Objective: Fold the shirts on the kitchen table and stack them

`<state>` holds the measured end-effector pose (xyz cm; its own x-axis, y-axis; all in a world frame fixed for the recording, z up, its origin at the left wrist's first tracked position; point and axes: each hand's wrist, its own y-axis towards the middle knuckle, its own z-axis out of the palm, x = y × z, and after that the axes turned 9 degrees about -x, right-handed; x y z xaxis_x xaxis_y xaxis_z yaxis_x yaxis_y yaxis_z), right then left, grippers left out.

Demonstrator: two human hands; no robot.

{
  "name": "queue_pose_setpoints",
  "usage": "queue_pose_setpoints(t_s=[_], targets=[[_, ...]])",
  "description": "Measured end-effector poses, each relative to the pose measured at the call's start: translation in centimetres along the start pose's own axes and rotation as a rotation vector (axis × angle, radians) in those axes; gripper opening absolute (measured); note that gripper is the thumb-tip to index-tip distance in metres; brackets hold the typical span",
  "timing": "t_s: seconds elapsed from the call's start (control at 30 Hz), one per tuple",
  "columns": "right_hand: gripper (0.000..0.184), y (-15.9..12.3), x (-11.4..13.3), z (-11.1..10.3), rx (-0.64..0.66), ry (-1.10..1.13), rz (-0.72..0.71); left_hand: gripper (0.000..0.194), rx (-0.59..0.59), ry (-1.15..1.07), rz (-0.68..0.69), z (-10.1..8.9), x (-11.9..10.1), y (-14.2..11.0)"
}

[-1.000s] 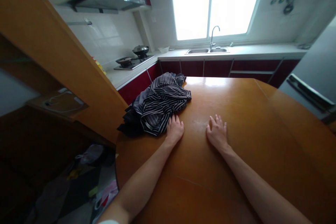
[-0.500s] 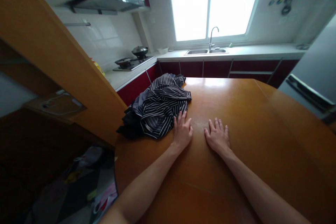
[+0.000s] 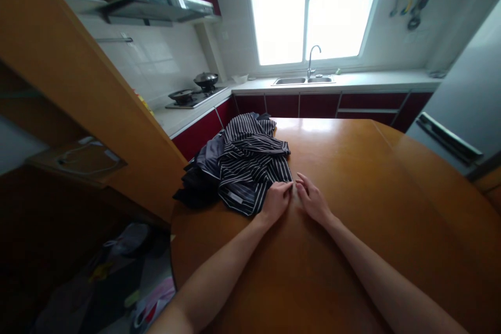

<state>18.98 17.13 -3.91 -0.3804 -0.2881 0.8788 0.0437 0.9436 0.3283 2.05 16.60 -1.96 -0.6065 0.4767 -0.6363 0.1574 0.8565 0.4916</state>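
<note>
The wooden table (image 3: 364, 203) filled most of the near scene, its polished top reaching from the person's forearms towards the far kitchen units. The striped garment (image 3: 254, 148) lay crumpled along the table's left edge, its stripes running several ways over loose folds. Black cloth (image 3: 198, 185) showed at the heap's left, close against the rim. If the two were caught together, a pull to the right could have dragged both along in one tangle; a push to the left could have sent the black cloth over the edge onto the floor (image 3: 117, 282) below.

The left hand (image 3: 276, 200) was curled at the garment's near right corner, thumb and fingers closed together on the cloth's border. With so little fabric in that pinch, a quick tug could have made it slip, or drawn out one corner while the rest bunched. The right hand (image 3: 312, 201) was just beside it, half open with fingers loosely bent and tips close to the same corner; whether it also had hold of the cloth could not be told at that size. With the fingertips so near one another, they could have got in each other's way. A small pale label (image 3: 235, 197) lay face up inside the near part of the garment, exposed by the folds.
</note>
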Motion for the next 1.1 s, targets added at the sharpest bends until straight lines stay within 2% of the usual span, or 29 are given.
queue_pose_setpoints(t_s=[0.13, 0.27, 0.33, 0.43, 0.5, 0.6, 0.67, 0.7, 0.8, 0.9, 1.0, 1.1], targets=[[0.047, 0.8, -0.9, -0.4, -0.149, 0.132, 0.065, 0.025, 0.242, -0.052, 0.144, 1.2, -2.9, -1.8], [0.034, 1.5, -1.7, -1.0, -0.134, 0.103, 0.042, 0.029, 0.309, -0.037, 0.172, 0.5, -3.9, -2.3], [0.035, 1.6, -1.8, -1.0, -0.138, 0.058, 0.009, 0.033, 0.244, -0.027, 0.177, -0.3, -3.8, -1.9], [0.039, 1.4, -1.7, -0.8, -0.164, -0.001, -0.052, 0.031, 0.004, 0.077, 0.136, -1.8, -2.6, -0.9], [0.041, 1.4, -1.7, -0.9, -0.177, -0.046, -0.057, 0.027, -0.133, 0.227, 0.051, -2.8, -1.2, -0.2], [0.043, 1.8, -2.4, -2.2, -0.248, -0.134, -0.005, 0.028, -0.165, 0.417, -0.146, -3.8, 1.2, 0.4], [0.042, 2.2, -3.4, -3.7, -0.318, -0.203, 0.043, 0.035, -0.117, 0.433, -0.222, -3.7, 2.2, 0.5], [0.041, 2.4, -4.0, -4.7, -0.348, -0.241, 0.064, 0.038, -0.088, 0.409, -0.219, -3.4, 2.3, 0.5], [0.04, 2.6, -6.1, -8.4, -0.419, -0.358, 0.123, 0.043, -0.028, 0.278, -0.082, -2.2, 1.5, 0.2], [0.039, 2.0, -8.1, -13.2, -0.498, -0.465, 0.197, 0.041, 0.023, 0.217, 0.051, -1.1, 0.0, -0.3], [0.04, 0.6, -9.6, -18.1, -0.59, -0.568, 0.286, 0.04, 0.153, 0.174, 0.16, -0.5, -0.6, -0.7], [0.041, -1.4, -10.5, -21.7, -0.635, -0.62, 0.338, 0.043, 0.259, 0.073, 0.278, -0.2, -0.6, -0.8]])
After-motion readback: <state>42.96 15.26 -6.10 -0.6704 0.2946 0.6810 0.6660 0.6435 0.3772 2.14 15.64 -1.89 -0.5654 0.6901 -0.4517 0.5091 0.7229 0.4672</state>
